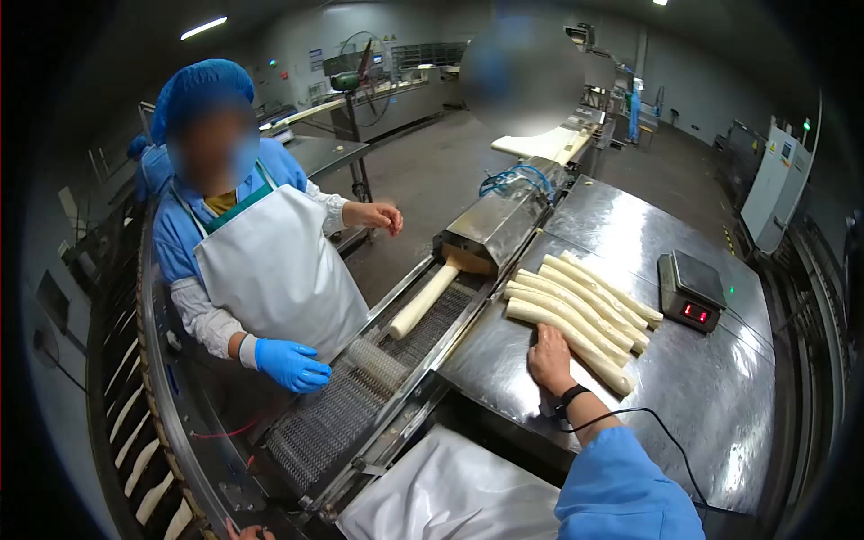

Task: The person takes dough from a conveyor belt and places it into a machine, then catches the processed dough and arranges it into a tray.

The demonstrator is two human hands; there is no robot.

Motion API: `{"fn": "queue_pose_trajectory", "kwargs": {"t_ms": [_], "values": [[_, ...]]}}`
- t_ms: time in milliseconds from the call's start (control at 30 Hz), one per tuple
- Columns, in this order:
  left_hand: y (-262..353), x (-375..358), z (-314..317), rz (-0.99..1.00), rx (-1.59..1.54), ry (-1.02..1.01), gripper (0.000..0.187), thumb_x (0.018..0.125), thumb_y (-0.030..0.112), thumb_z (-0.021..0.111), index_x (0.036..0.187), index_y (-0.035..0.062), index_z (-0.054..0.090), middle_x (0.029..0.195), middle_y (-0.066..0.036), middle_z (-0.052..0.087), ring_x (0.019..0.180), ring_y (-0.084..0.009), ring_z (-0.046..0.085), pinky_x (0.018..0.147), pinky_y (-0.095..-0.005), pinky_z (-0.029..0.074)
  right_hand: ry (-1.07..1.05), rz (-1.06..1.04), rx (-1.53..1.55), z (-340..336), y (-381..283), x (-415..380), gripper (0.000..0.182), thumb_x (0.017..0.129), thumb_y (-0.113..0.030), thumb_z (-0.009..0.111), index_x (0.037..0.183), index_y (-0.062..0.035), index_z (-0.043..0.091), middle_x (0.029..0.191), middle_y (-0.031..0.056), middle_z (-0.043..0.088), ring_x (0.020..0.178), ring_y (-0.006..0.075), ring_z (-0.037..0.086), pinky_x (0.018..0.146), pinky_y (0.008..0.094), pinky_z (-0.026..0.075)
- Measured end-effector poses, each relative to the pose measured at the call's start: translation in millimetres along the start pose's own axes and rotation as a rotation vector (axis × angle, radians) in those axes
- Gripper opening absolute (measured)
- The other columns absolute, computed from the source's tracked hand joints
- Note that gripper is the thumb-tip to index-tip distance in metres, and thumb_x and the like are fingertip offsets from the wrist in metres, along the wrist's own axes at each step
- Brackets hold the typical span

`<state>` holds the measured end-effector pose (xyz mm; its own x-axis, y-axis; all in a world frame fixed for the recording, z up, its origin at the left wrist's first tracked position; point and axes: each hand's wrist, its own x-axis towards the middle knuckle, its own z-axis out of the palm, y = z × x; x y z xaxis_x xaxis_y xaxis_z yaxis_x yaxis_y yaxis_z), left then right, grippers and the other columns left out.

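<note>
Resting hand: the person's right hand (549, 358) lies flat on the steel table (720, 396), fingers spread and loose, gripping nothing; its fingertips touch the near end of the closest dough roll.
Wrist: one dark band with one thin black cable (670, 441) trailing off across the table.
Left hand (247, 533): only a sliver shows at the bottom edge; whether its fingers are open or closed cannot be told.
Apron: one white apron (450, 495) at the bottom of the view, with one blue sleeve (621, 495) beside it.
Dough rolls (576, 315): about six long pale rolls lie side by side on the table, just past the right hand, touching one another.
Scale (691, 290): one small scale with a red display, near the far ends of the rolls.
Conveyor (360, 405): one mesh belt left of the table, carrying one more dough roll (425, 301) coming out of the steel machine (499, 220).
Co-worker: one person in a blue hair cover (202, 90) and white apron stands across the belt; one blue-gloved hand (290, 364) rests by the belt's edge, one bare hand (378, 216) is raised, fingers curled.
Far end: one white slab (540, 144) on the line beyond the machine.
</note>
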<state>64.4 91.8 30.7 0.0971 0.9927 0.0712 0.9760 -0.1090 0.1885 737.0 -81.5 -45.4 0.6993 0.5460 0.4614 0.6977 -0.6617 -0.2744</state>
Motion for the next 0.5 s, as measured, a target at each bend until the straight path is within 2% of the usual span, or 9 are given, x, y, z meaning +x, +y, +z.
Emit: {"fn": "queue_pose_trajectory", "kwargs": {"t_ms": [33,67,100,233,333,500], "values": [[-2,0,3,-0.048,-0.032,-0.025,0.03,0.088,0.025,0.068,0.105,0.001,0.075,0.108,-0.024,0.072,0.106,-0.0411,0.064,0.095,-0.0479,0.051,0.027,-0.006,-0.01,3,-4,1,0.047,0.083,-0.012,0.057,0.127,0.0028,0.051,0.12,0.0232,0.058,0.115,0.0391,0.054,0.1,0.048,0.044],[-17,3,14,0.042,0.056,0.003,0.032,0.089,0.026,0.068,0.107,0.0007,0.075,0.109,-0.024,0.071,0.099,-0.0405,0.067,0.09,-0.0474,0.053,0.03,-0.009,-0.013,5,-8,2,0.048,0.084,-0.013,0.056,0.127,0.0056,0.05,0.122,0.0246,0.057,0.116,0.0396,0.053,0.102,0.048,0.044],[-17,4,15,0.05,0.052,0.005,0.032,0.089,0.026,0.068,0.107,0.0007,0.075,0.109,-0.024,0.071,0.099,-0.0405,0.067,0.09,-0.0474,0.053,-0.048,0.029,-0.004,7,-12,5,0.05,0.084,-0.015,0.057,0.128,0.0069,0.049,0.126,0.0256,0.056,0.118,0.0402,0.052,0.104,0.0483,0.042],[-12,3,11,0.008,0.032,-0.009,0.033,0.089,0.028,0.069,0.108,0.0016,0.075,0.11,-0.024,0.071,0.102,-0.0407,0.066,0.091,-0.0479,0.052,-0.04,0.004,0.005,12,-23,2,0.06,0.086,-0.022,0.057,0.137,0.0088,0.046,0.132,0.03,0.051,0.123,0.0426,0.048,0.108,0.0502,0.037],[-9,2,9,-0.006,0.044,-0.014,0.032,0.089,0.028,0.069,0.107,0.0026,0.075,0.108,-0.024,0.072,0.102,-0.0411,0.066,0.092,-0.048,0.052,-0.101,-0.101,-0.067,14,-25,-3,0.063,0.09,-0.03,0.055,0.138,0.0094,0.05,0.14,0.0354,0.044,0.128,0.0474,0.043,0.111,0.0527,0.033],[0,0,5,-0.053,-0.008,-0.003,0.028,0.088,0.026,0.069,0.104,0.004,0.077,0.104,-0.022,0.073,0.1,-0.0418,0.065,0.092,-0.048,0.052,-0.095,-0.138,-0.06,12,-24,-2,0.062,0.091,-0.03,0.054,0.139,0.0094,0.049,0.14,0.0349,0.044,0.13,0.0474,0.043,0.112,0.0533,0.032]]}}
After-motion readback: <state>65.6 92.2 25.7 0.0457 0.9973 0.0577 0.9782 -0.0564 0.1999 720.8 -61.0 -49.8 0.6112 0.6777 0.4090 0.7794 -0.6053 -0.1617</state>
